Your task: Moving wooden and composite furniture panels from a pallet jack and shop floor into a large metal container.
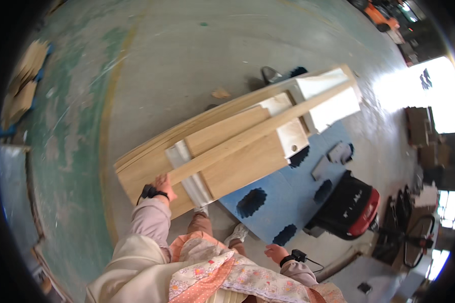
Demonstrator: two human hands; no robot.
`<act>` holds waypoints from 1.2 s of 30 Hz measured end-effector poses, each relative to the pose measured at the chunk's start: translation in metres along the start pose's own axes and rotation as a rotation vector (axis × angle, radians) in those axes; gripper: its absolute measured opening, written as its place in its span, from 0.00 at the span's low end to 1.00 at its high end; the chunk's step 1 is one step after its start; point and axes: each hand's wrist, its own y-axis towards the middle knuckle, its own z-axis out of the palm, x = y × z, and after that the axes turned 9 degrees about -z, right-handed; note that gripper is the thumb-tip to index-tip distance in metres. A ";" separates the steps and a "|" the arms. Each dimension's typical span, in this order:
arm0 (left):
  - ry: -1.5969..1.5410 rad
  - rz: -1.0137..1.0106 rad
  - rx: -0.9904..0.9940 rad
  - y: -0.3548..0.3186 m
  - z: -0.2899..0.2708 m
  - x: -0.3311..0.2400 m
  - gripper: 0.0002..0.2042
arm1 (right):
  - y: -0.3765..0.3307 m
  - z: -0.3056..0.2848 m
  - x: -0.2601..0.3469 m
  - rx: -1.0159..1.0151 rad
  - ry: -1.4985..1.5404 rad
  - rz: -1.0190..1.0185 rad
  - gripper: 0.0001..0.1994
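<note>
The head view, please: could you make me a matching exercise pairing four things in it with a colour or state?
Things:
1. wooden panels
2. pallet
3. left hand
4. right hand

Descriptions:
A. blue, with dark holes
B. free, holding nothing
C. pale wood, stacked
D. gripping the near edge of the stack

Pairs: 1-C, 2-A, 3-D, 4-B

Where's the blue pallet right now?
In the head view, the blue pallet lies on the floor right of centre, under the wooden panels' far end, beside the red-and-black pallet truck.
</note>
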 end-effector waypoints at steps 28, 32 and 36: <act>-0.650 0.499 -0.504 -0.246 0.051 -0.095 0.26 | -0.230 0.140 -0.256 -0.577 0.670 -0.107 0.21; -0.871 0.730 -0.442 -0.306 0.090 -0.148 0.26 | -0.281 0.209 -0.411 -0.542 0.626 0.141 0.21; -1.000 0.886 -0.395 -0.403 0.098 -0.233 0.26 | -0.318 0.271 -0.511 -0.544 0.458 0.176 0.21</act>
